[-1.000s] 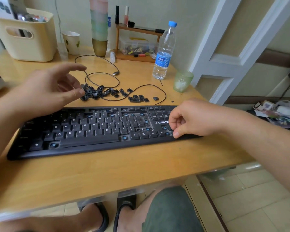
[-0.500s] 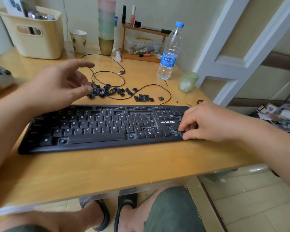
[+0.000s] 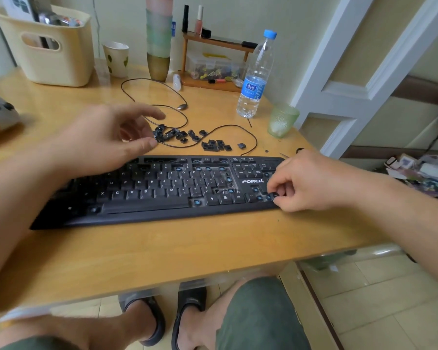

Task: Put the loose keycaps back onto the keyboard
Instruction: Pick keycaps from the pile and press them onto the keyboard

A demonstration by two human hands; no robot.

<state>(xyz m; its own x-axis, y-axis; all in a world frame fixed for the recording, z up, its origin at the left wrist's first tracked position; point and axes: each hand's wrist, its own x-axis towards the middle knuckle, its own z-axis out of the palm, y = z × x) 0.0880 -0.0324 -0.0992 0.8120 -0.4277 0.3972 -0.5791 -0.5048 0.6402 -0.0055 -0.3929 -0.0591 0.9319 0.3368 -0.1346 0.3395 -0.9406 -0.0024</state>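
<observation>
Our right hand pinches a keycap over the keyboard; seat it squarely, then press. Our left hand hovers, fingers spread and empty, by the loose keycaps on the tabletop.

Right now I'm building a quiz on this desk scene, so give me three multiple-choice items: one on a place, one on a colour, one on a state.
1. Where do the loose black keycaps lie?
A. behind the black keyboard
B. in the cream basket
C. on the floor

2. What colour is the clear plastic water bottle's cap?
A. red
B. blue
C. white

3. What is the right hand doing?
A. resting flat on the wooden desk
B. holding the bottle
C. pinching at the keyboard's right end

Answers: 1 A, the keycaps sit on the desk beyond the keyboard's far edge; 2 B, the cap is blue; 3 C, the fingers are bunched over the arrow-key area.
</observation>
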